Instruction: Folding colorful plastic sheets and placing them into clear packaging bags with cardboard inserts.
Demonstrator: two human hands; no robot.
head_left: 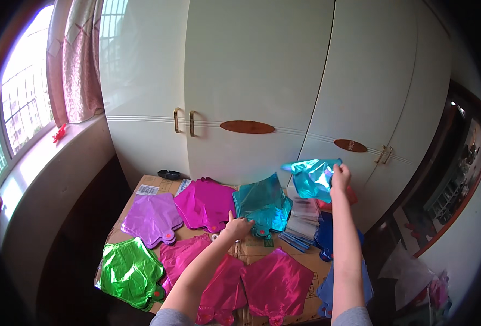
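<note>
**Teal foil balloon lifted over sorted stacks**

The right hand (340,176) has its grip pinched on a flat teal foil balloon (312,179), holding it up in the air in front of the white wardrobe (262,70), above a stack of clear packets (303,220). The left hand (238,227) rests on the near edge of a teal balloon pile (262,204), fingers curled and thumb up; whether it grasps anything I cannot tell. That pile lies on a cardboard-covered desk (153,185). Beside it to the left sit a magenta pile (205,204) and a purple pile (150,217). Nearer the person lie a green pile (129,271) and pink balloons (275,282). Blue balloons (324,236) lie at the right edge, under the right forearm.
</note>
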